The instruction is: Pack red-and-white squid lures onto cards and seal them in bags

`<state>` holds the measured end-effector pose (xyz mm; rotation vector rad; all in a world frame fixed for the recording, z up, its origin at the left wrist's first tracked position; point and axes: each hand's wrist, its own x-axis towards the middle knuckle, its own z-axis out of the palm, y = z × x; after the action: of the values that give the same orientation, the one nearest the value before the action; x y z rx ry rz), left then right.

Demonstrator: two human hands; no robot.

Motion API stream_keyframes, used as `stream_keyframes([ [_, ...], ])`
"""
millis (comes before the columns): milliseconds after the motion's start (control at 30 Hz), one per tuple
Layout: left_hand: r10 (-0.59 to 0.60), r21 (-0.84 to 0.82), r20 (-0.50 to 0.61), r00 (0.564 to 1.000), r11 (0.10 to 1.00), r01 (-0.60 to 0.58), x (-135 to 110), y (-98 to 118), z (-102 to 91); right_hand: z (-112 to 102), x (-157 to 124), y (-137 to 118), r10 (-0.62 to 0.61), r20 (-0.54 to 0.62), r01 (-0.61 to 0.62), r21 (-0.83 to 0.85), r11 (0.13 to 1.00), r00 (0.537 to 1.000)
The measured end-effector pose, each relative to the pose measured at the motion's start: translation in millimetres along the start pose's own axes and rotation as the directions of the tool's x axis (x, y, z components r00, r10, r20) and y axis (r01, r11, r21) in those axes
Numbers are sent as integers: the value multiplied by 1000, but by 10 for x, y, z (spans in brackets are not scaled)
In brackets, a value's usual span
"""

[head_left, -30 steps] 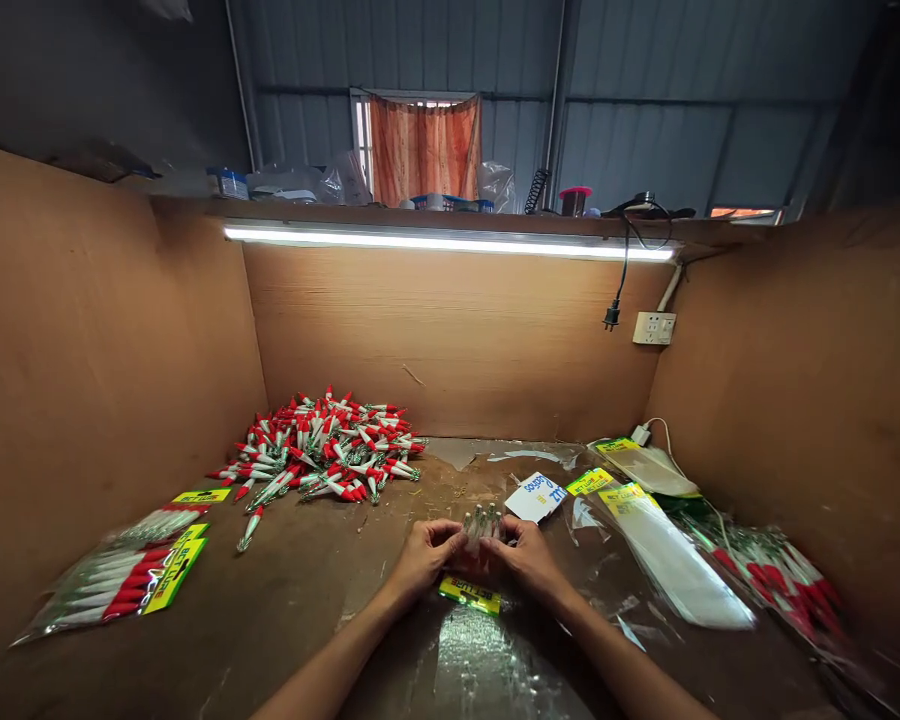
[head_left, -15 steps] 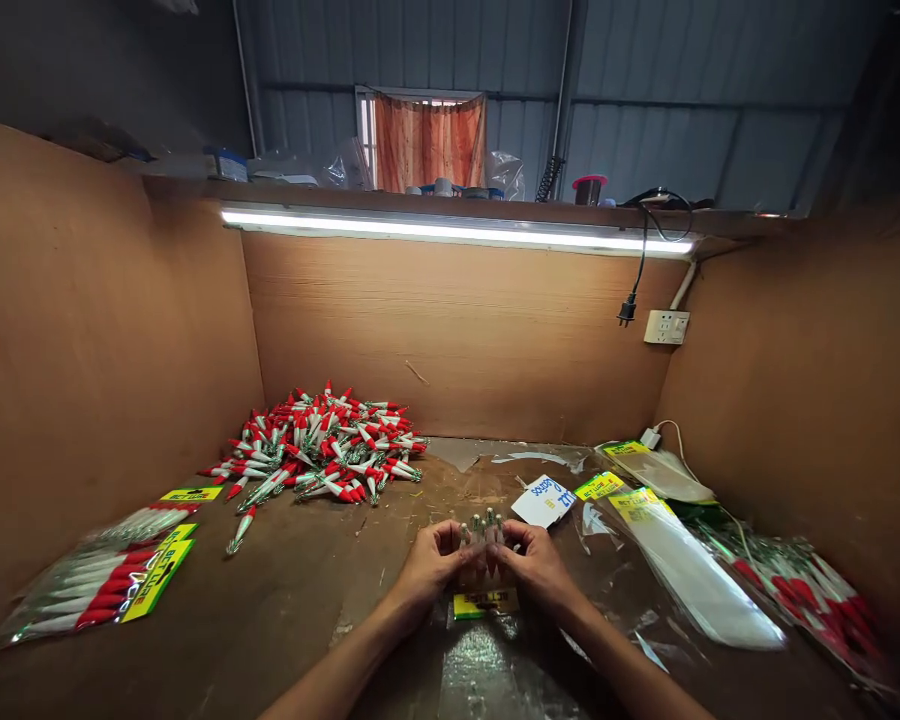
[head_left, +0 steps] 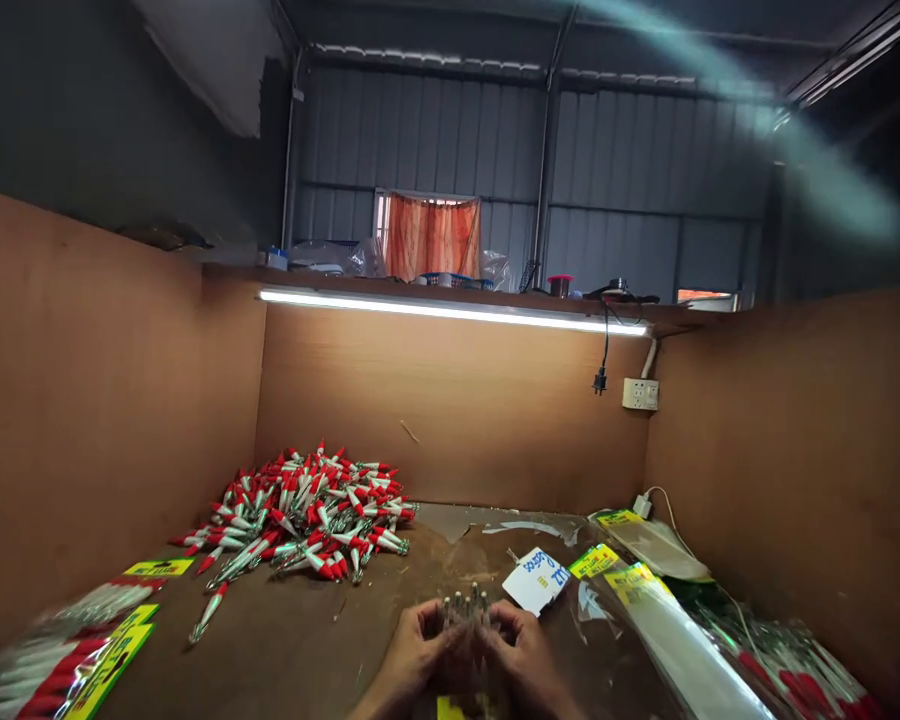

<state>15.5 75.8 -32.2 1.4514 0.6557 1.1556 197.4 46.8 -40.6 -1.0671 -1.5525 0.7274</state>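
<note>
Brown worktop point(head_left: 292, 660) under a tube light point(head_left: 450, 312) — work looks only part done.
Left hand point(head_left: 418, 645) and right hand point(head_left: 522, 645) pinch a bunch of lures point(head_left: 459, 604) between them, a yellow card point(head_left: 450, 708) just below; filled packets point(head_left: 64, 665) left of the left hand look finished, while the loose lure pile point(head_left: 315, 515) beyond it and flat clear bags point(head_left: 679, 640) right of the right hand — seemingly unused — appear left.
</note>
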Motion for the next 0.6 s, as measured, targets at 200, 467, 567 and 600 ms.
stream_keyframes([
  [200, 86, 20, -27, 996, 996, -85, 10, 21, -2, -16, 92, -18, -21, -23, 20, -65, 998, 999],
  [467, 10, 7, 57, 998, 1000, -11, -58, 43, 74, 17, 17, -103, 98, -21, -95, 113, 989, 995],
  [567, 1, 91, 56, 998, 996, -6, -55, -42, 89, 64, -9, -110, 89, 21, -91, 150, 985, 996],
  [600, 15, 117, 32, 999, 993, -19, -57, -69, 94, 83, -17, -114, 79, 25, -82, 147, 986, 997],
])
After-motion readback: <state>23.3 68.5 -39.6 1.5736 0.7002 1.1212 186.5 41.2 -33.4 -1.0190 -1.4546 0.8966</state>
